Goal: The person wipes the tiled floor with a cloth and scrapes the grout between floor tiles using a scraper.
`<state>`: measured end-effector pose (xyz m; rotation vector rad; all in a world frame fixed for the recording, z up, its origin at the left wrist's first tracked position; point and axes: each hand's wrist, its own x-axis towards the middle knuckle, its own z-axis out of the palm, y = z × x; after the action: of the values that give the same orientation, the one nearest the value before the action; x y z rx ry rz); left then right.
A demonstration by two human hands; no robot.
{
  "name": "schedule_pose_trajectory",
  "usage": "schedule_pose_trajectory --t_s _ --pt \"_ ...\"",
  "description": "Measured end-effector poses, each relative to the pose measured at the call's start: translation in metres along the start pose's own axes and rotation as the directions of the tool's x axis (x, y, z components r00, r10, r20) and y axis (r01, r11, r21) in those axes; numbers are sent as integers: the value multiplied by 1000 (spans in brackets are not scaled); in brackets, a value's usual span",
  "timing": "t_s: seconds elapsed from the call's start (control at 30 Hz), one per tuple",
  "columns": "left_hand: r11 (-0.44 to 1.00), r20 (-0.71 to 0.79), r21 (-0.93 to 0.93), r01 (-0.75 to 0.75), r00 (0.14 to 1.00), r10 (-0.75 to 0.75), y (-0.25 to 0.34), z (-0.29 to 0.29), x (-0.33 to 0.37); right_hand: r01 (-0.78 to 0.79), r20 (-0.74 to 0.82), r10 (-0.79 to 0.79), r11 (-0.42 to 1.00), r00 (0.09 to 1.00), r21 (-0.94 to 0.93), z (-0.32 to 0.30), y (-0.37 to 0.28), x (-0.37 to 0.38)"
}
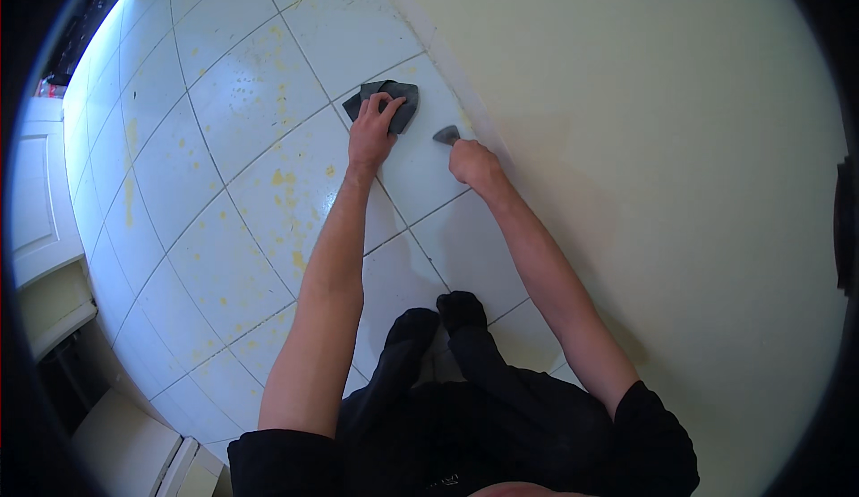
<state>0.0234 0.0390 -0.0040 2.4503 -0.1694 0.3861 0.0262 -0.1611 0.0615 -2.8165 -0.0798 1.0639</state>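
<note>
Head view: the left hand (374, 135) is pinching a dark gray cloth (407, 103) on the white tiled floor (255, 112), likely for control, while the right hand's (474, 164) grip is holding a scraper (446, 135) near the wall (608, 103), apparently leaving its edge free.

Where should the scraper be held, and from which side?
Probably hold the scraper by its handle, coming from the near right: its flared blade faces away to the left, narrowing toward the right grip, which is closed around the rest. The handle itself is hidden inside the fist.
</note>
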Motion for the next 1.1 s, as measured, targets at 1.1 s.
schedule_pose_trajectory --t_s 1.1 --pt "999 33 -11 32 999 -32 -2 1 0 -29 5 29 999 1000 28 -6 -9 3"
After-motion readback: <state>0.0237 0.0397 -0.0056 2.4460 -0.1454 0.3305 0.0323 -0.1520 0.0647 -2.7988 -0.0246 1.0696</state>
